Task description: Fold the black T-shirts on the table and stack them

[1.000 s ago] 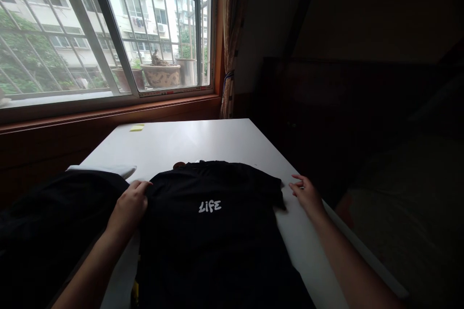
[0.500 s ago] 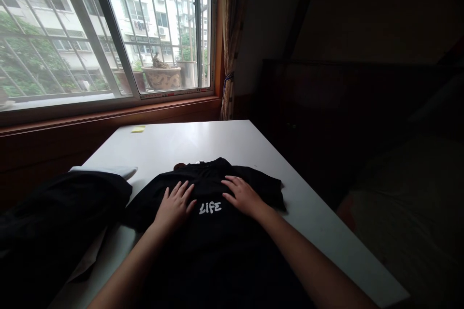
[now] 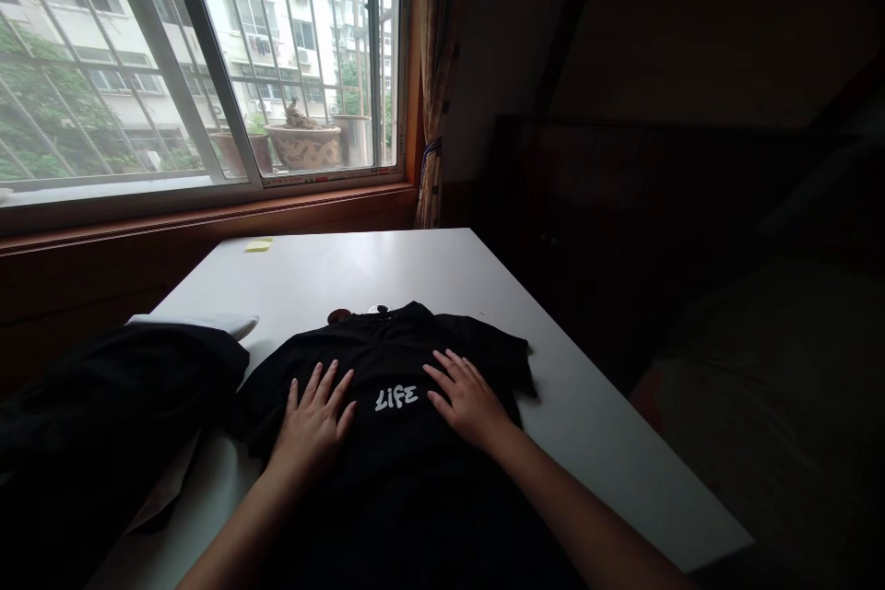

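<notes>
A black T-shirt (image 3: 407, 470) lies spread on the white table (image 3: 387, 267), its collar toward the far side and white lettering upside down on it. My left hand (image 3: 314, 419) rests palm down on the shirt, left of the lettering, with fingers spread. To the right of the lettering, my right hand (image 3: 471, 401) also lies flat on the fabric, fingers apart. Neither hand grips the cloth. Two small round objects, one brown (image 3: 338, 316) and one whitish (image 3: 379, 309), show at the collar. The shirt's lower part fades into shadow.
Dark clothing (image 3: 131, 396) is heaped at the left, with a white piece (image 3: 228, 324) showing beneath it. A yellow sticky note (image 3: 258, 245) is near the table's far left corner. Beyond stand a barred window (image 3: 207, 64) and a tied curtain (image 3: 432, 111).
Both hands have slid toward me over the shirt, the left one also moving left and away from the lettering. The view has shifted slightly.
</notes>
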The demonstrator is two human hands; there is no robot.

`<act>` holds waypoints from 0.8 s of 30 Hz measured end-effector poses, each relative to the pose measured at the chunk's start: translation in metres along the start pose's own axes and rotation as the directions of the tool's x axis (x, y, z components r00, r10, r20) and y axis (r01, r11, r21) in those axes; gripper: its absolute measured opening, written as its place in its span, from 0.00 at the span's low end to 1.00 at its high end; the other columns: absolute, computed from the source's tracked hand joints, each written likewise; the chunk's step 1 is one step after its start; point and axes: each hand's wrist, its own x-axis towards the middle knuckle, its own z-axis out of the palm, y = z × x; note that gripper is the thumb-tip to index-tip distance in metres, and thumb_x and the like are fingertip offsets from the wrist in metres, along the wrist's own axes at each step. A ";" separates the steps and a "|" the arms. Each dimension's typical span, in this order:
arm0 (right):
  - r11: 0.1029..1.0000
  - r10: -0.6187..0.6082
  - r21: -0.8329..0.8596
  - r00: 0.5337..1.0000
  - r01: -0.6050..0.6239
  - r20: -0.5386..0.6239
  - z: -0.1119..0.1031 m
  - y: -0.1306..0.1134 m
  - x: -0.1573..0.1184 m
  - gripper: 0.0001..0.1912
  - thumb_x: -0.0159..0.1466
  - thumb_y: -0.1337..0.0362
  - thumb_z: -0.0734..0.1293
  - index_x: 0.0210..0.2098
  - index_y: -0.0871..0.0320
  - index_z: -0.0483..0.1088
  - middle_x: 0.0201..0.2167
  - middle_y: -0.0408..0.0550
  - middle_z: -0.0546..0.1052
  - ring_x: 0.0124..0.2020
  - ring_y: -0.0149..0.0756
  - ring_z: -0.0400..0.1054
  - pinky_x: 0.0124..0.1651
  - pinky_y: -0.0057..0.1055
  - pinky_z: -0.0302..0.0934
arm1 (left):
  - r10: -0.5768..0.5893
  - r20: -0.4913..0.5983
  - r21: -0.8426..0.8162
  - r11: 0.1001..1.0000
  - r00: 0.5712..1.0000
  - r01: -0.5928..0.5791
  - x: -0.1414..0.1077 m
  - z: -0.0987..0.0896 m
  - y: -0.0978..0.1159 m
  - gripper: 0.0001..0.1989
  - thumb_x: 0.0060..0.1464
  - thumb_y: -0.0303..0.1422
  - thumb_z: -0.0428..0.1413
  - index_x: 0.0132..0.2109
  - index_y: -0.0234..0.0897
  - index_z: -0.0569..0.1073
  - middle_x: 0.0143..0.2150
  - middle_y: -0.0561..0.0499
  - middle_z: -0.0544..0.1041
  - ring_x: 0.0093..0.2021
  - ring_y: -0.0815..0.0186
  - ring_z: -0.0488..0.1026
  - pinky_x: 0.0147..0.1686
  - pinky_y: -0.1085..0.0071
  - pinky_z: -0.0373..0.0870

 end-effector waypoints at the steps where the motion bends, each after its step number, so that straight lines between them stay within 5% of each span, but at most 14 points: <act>1: 1.000 0.005 -0.001 1.000 -0.005 0.002 -0.001 -0.003 -0.005 0.27 0.73 0.52 0.59 0.69 0.48 0.61 0.73 0.47 0.56 0.74 0.46 0.46 0.74 0.49 0.43 | 0.007 -0.005 -0.003 1.000 1.000 -0.007 -0.003 0.000 0.000 0.27 0.68 0.41 0.48 0.72 0.46 0.60 0.75 0.46 0.54 0.74 0.47 0.49 0.69 0.36 0.46; 8: 0.998 -0.030 0.060 0.998 0.027 0.063 -0.012 -0.016 -0.043 0.27 0.73 0.53 0.59 0.70 0.46 0.59 0.74 0.46 0.54 0.75 0.48 0.43 0.74 0.53 0.42 | 0.100 -0.031 -0.074 0.992 0.995 -0.102 -0.025 -0.006 -0.007 0.28 0.68 0.41 0.50 0.72 0.46 0.59 0.74 0.45 0.56 0.74 0.45 0.49 0.68 0.34 0.49; 11: 0.985 -0.068 0.168 0.993 0.052 0.095 -0.028 -0.020 -0.060 0.25 0.72 0.52 0.62 0.66 0.47 0.65 0.73 0.47 0.56 0.74 0.51 0.44 0.72 0.53 0.46 | 0.260 -0.038 -0.146 0.954 0.965 -0.263 -0.042 -0.025 -0.010 0.26 0.69 0.41 0.51 0.70 0.49 0.62 0.73 0.46 0.59 0.73 0.47 0.53 0.66 0.38 0.58; 13: 0.961 -0.090 0.272 0.991 0.059 0.104 -0.041 -0.024 -0.075 0.21 0.70 0.53 0.65 0.60 0.49 0.70 0.69 0.49 0.62 0.70 0.49 0.54 0.68 0.47 0.55 | 0.364 -0.048 -0.206 0.907 0.930 -0.366 -0.060 -0.046 -0.009 0.24 0.68 0.41 0.53 0.68 0.50 0.65 0.72 0.47 0.63 0.72 0.49 0.57 0.65 0.42 0.63; 15: 0.930 -0.113 0.363 0.983 0.052 0.148 -0.053 -0.029 -0.092 0.14 0.68 0.55 0.68 0.51 0.52 0.74 0.58 0.49 0.72 0.58 0.42 0.67 0.57 0.37 0.64 | 0.423 -0.046 -0.274 0.866 0.905 -0.418 -0.080 -0.068 -0.006 0.22 0.65 0.42 0.57 0.64 0.51 0.70 0.68 0.49 0.68 0.68 0.51 0.64 0.63 0.49 0.69; 18: 0.902 -0.173 0.430 0.941 0.033 0.290 -0.063 -0.039 -0.117 0.13 0.60 0.55 0.76 0.40 0.52 0.75 0.41 0.42 0.75 0.41 0.35 0.70 0.42 0.30 0.64 | 0.481 -0.014 -0.362 0.815 0.877 -0.452 -0.108 -0.092 0.000 0.26 0.54 0.46 0.67 0.58 0.51 0.73 0.57 0.49 0.77 0.56 0.54 0.75 0.56 0.58 0.77; 22: 0.898 -0.199 0.440 0.915 0.026 0.351 -0.062 -0.049 -0.134 0.29 0.45 0.58 0.85 0.45 0.48 0.75 0.47 0.39 0.74 0.45 0.36 0.68 0.43 0.29 0.61 | 0.528 0.018 -0.379 0.789 0.849 -0.483 -0.123 -0.103 0.007 0.34 0.44 0.41 0.73 0.58 0.51 0.72 0.48 0.52 0.80 0.47 0.55 0.77 0.52 0.59 0.78; 24: 0.905 -0.215 0.423 0.912 0.051 0.350 -0.061 -0.052 -0.134 0.24 0.48 0.63 0.83 0.41 0.49 0.76 0.47 0.38 0.74 0.47 0.37 0.68 0.46 0.30 0.60 | 0.536 0.041 -0.378 0.789 0.843 -0.484 -0.122 -0.106 0.009 0.30 0.45 0.40 0.73 0.55 0.50 0.73 0.46 0.53 0.80 0.46 0.56 0.77 0.52 0.58 0.77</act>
